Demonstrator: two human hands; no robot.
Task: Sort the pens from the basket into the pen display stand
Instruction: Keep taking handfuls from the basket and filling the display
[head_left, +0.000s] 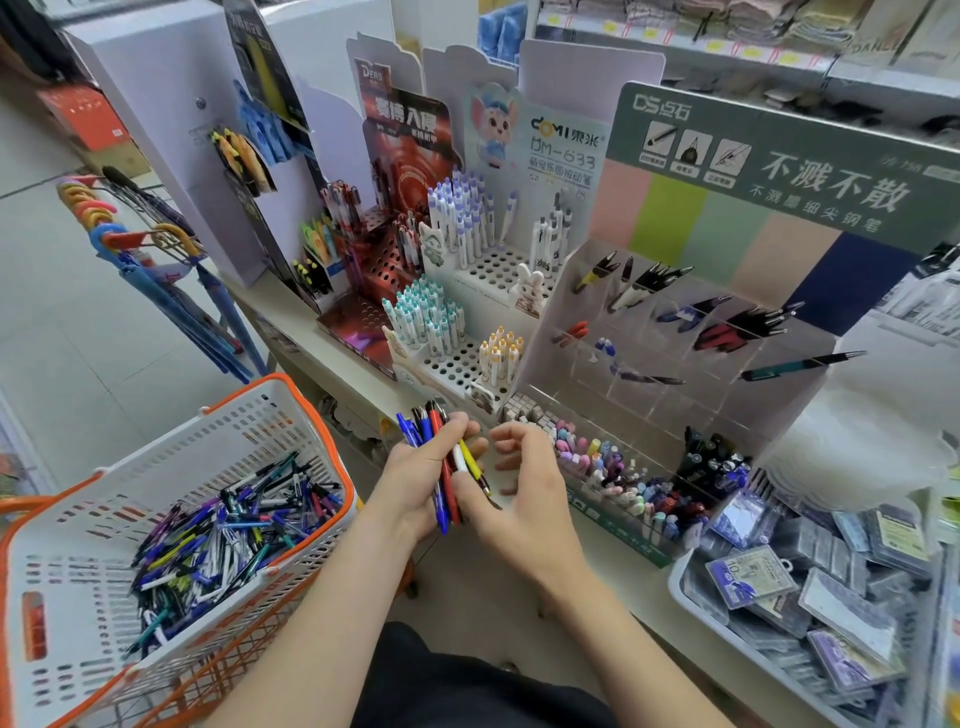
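My left hand (415, 480) grips a bundle of pens (439, 457), blue, red, black, white and yellow, held upright in front of the counter. My right hand (519, 483) is right beside it, thumb touching the lower part of the bundle, fingers loosely curled around nothing I can make out. A white and orange basket (291, 410) at lower left holds a heap of several mixed pens (223, 540). The clear pen display stand (670, 338) with compartments stands behind my hands, with a few pens in its upper slots.
White perforated pen stands (467, 291) with purple, teal and yellow pens sit to the left of the clear stand. A front tray of pastel pens (618, 483) lies just right of my right hand. A bin of boxed refills (810, 587) is at lower right. Umbrellas (156, 270) hang at left.
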